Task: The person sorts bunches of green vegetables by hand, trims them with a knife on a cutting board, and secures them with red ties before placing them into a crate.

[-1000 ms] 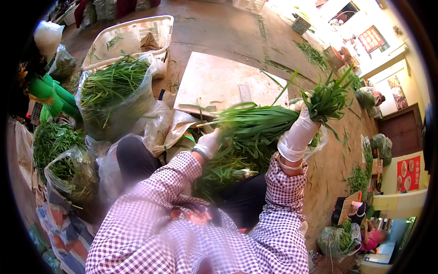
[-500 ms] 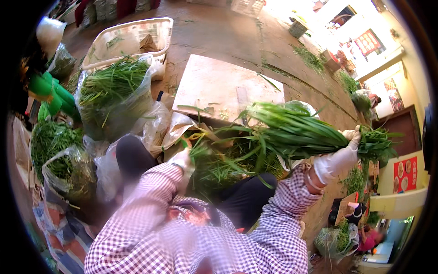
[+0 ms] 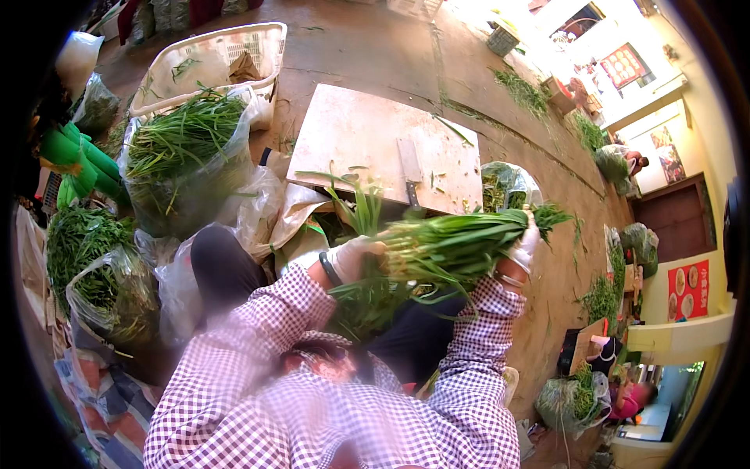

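A bunch of long, flat green leaves like Chinese chives (image 3: 457, 242) lies sideways in front of me, above my lap. My right hand (image 3: 527, 244), in a pale glove, is closed around its leafy right end, with leaf tips sticking out beyond. At the pale stem ends on the left, my gloved left hand (image 3: 353, 256) has its fingers closed on the stems; their tips are partly hidden. More loose green leaves (image 3: 361, 213) stand up behind the left hand. Beyond the bunch, a cleaver (image 3: 410, 168) rests on a white board (image 3: 336, 129) among cut scraps.
Left of the board stand a white plastic crate (image 3: 269, 59) and a clear bag of long greens (image 3: 183, 164). Another bag of leafy greens (image 3: 109, 289) is nearer on the left. A clear bag (image 3: 519, 181) sits at the board's right. Other people work far right.
My right hand has brought the bunch left and inward. My left hand has moved right and up to its stem ends. The cleaver on the board shows more fully.
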Demonstrator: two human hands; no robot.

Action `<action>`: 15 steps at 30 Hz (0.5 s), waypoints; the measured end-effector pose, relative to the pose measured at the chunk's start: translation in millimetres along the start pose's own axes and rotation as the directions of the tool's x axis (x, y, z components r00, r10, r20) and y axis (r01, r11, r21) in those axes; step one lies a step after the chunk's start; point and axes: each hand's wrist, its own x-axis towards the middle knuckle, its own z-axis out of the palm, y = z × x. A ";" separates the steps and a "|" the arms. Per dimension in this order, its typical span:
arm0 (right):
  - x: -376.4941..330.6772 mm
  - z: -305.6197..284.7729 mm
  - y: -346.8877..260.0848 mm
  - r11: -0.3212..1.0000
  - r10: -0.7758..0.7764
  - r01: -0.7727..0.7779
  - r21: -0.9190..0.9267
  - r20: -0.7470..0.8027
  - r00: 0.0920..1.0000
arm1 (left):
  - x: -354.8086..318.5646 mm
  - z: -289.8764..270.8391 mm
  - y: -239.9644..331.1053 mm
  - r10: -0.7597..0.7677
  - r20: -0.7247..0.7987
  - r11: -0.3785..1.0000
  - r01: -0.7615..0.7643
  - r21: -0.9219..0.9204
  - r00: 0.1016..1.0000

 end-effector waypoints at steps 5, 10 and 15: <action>11.0 -8.2 10.0 0.999 -0.010 0.014 0.050 -0.079 0.997 | -6.8 -36.0 -15.1 0.056 -0.041 0.997 -0.053 0.057 0.998; -16.1 29.8 27.9 0.986 -0.105 0.090 -0.137 -0.106 0.989 | -2.1 -32.8 -15.3 -0.015 -0.418 0.985 0.085 0.148 0.908; -17.8 38.8 21.1 0.987 -0.104 0.096 -0.126 -0.057 0.993 | 9.0 -31.1 -24.2 0.079 -0.590 0.996 -0.088 0.013 0.804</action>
